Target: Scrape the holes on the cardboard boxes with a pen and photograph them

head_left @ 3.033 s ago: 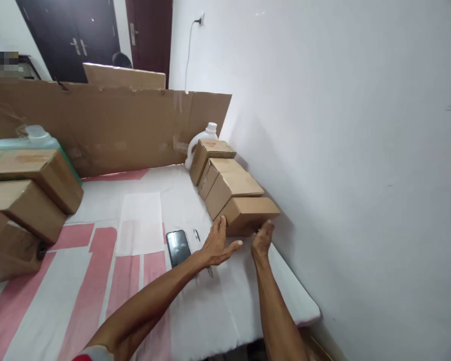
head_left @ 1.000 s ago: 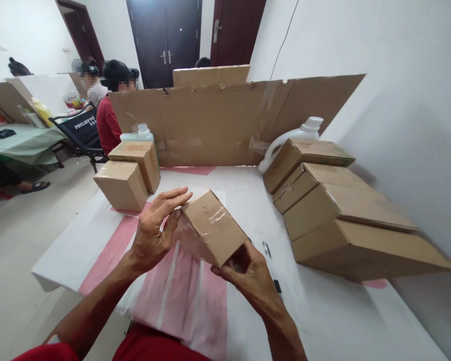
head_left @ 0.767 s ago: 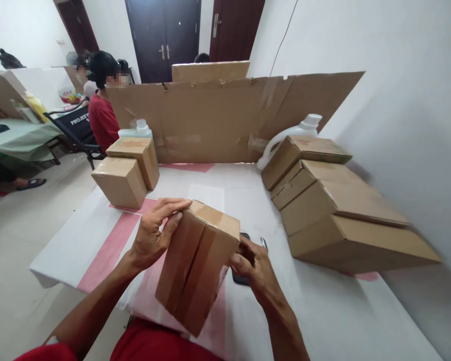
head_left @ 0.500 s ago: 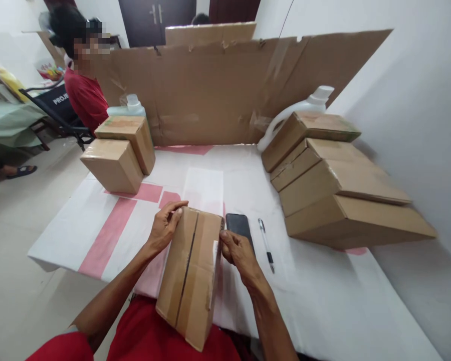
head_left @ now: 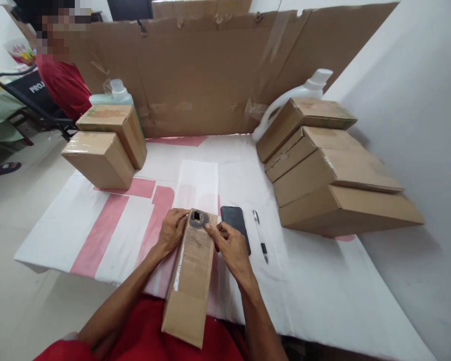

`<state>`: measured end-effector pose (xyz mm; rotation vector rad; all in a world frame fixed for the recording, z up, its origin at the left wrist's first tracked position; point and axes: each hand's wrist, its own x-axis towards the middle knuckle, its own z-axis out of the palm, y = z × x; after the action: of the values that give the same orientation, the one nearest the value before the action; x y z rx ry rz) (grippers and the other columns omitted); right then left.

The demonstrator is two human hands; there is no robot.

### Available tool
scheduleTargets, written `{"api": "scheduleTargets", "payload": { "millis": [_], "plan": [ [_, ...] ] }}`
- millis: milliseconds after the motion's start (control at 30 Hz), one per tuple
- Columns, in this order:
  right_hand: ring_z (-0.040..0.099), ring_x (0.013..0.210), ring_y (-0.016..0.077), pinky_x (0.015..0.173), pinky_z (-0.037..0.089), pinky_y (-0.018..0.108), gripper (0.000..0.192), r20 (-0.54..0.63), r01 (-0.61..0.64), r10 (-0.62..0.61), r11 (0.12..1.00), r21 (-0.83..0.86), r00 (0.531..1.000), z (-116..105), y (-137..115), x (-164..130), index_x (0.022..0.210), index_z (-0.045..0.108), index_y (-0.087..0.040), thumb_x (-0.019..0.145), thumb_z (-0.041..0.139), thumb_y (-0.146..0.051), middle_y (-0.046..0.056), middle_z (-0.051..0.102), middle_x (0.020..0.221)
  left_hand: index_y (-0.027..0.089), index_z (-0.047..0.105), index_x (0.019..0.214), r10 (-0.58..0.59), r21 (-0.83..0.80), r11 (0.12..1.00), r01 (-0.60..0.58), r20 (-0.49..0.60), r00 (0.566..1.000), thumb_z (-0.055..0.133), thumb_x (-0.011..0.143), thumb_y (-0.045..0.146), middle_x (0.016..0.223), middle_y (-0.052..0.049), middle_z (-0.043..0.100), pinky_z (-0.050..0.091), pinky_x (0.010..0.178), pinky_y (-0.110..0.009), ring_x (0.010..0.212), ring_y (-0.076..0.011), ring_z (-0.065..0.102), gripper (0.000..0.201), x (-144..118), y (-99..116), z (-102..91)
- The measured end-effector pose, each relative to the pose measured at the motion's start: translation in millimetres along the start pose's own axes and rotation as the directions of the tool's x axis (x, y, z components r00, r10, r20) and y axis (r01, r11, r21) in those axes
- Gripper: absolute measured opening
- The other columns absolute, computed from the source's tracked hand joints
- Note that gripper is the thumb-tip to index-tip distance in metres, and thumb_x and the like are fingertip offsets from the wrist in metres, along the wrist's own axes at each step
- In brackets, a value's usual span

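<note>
Between my hands is a long cardboard box (head_left: 193,271), tilted with its near end over my lap. A narrow taped side faces up, and its far end shows a dark, scuffed patch around a small square hole. My left hand (head_left: 172,229) grips the far left edge, fingers bent around it. My right hand (head_left: 227,243) pinches the far right edge close to the hole. Just right of the box, a black smartphone (head_left: 236,223) lies on the table, and a pen (head_left: 260,235) lies beyond it.
Several cardboard boxes (head_left: 308,173) lean in a row at the right, before a white jug (head_left: 285,103). Two boxes (head_left: 97,158) and a capped bottle (head_left: 115,95) stand at the left. A cardboard panel (head_left: 203,75) closes the table's back. A person in red (head_left: 63,82) sits beyond it.
The box has been turned in my hands: its wide taped face pointed up before, now a narrow side with a hole does. My view has tipped slightly downward.
</note>
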<state>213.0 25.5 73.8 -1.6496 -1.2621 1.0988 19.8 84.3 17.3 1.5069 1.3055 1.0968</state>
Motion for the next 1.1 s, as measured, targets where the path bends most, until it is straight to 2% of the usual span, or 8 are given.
{"api": "scheduleTargets", "payload": {
  "millis": [133,300,467,700,800,867,967,1100],
  "plan": [
    [0.051,0.057,0.0166,0.057,0.038,0.029,0.053,-0.063,-0.008,0.007,1.0,-0.016,0.998,6.6,1.7,-1.9,0.074,0.056,-0.022,0.088,0.06,-0.074,-0.002,0.055,0.059,0.019,0.075,0.122,-0.046,-0.093,0.994,0.052,0.061,0.997,0.049,0.101,0.049,0.125,-0.014,0.075,0.054,0.101,-0.046,0.117,-0.0282,0.07,0.045,13.2,18.1,-14.1],
    [0.067,0.098,0.0273,0.081,0.054,0.038,0.055,-0.337,0.091,-0.116,0.992,-0.087,0.934,23.4,-13.7,10.8,0.128,0.06,-0.016,0.085,0.069,-0.05,0.018,0.067,0.125,0.019,0.077,0.115,-0.047,-0.123,0.99,0.067,0.162,0.986,0.064,0.093,0.048,0.122,-0.01,0.077,0.053,0.102,-0.04,0.118,-0.0282,0.069,0.039,14.3,53.4,-11.9],
    [0.066,0.099,0.0266,0.101,0.045,0.041,0.007,-0.169,0.095,-0.165,0.928,-0.361,0.972,29.8,-36.2,26.8,0.089,0.07,-0.019,0.09,0.065,-0.024,0.009,0.075,0.096,0.018,0.075,0.111,-0.062,-0.09,0.993,0.075,0.141,0.988,0.056,0.097,0.045,0.117,-0.009,0.076,0.049,0.103,-0.039,0.113,-0.0261,0.068,0.036,5.1,66.2,-2.3],
    [0.066,0.098,0.0252,0.099,0.045,0.041,0.015,-0.117,0.197,-0.239,0.937,-0.289,0.964,27.5,-27.5,21.4,0.097,0.072,-0.019,0.096,0.063,-0.032,0.009,0.075,0.099,0.02,0.069,0.112,-0.06,-0.091,0.993,0.073,0.141,0.988,0.061,0.09,0.036,0.111,-0.006,0.074,0.053,0.097,-0.036,0.106,-0.024,0.069,0.029,-1.0,68.0,2.9],
    [0.067,0.099,0.0246,0.088,0.051,0.037,0.036,-0.274,0.199,-0.223,0.974,-0.112,0.936,9.8,-3.2,12.4,0.12,0.067,-0.019,0.098,0.06,-0.047,0.013,0.071,0.119,0.02,0.069,0.112,-0.093,-0.092,0.99,0.105,0.126,0.988,0.06,0.09,0.033,0.109,-0.007,0.074,0.053,0.096,-0.036,0.106,-0.0238,0.07,0.028,-4.4,66.7,4.4],
    [0.066,0.1,0.0263,0.083,0.052,0.038,0.043,-0.414,0.102,-0.162,0.981,-0.162,0.896,-14.3,19.6,4.1,0.122,0.064,-0.019,0.098,0.057,-0.053,0.015,0.068,0.12,0.019,0.07,0.112,-0.097,-0.086,0.99,0.107,0.121,0.988,0.06,0.091,0.032,0.108,-0.007,0.074,0.053,0.098,-0.036,0.106,-0.0237,0.069,0.027,-5.7,64.6,5.4],
    [0.063,0.091,0.0295,0.08,0.046,0.041,0.033,-0.502,-0.223,-0.014,0.885,-0.409,0.864,-58.0,54.7,-7.3,0.098,0.064,-0.021,0.094,0.056,-0.053,0.015,0.07,0.096,0.019,0.07,0.112,-0.096,-0.099,0.989,0.109,0.12,0.988,0.06,0.092,0.034,0.108,-0.007,0.074,0.052,0.1,-0.037,0.107,-0.0239,0.069,0.027,-7.0,60.8,5.5],
    [0.057,0.066,0.0261,0.061,0.036,0.036,0.026,-0.437,-0.327,0.115,0.831,-0.449,0.892,-93.8,85.6,-10.9,0.074,0.057,-0.026,0.084,0.064,-0.048,0.008,0.066,0.068,0.021,0.067,0.121,-0.094,-0.133,0.983,0.123,0.206,0.974,0.066,0.092,0.043,0.117,-0.009,0.073,0.05,0.106,-0.041,0.116,-0.0272,0.067,0.036,-9.7,55.9,-3.7]
  ]
}}
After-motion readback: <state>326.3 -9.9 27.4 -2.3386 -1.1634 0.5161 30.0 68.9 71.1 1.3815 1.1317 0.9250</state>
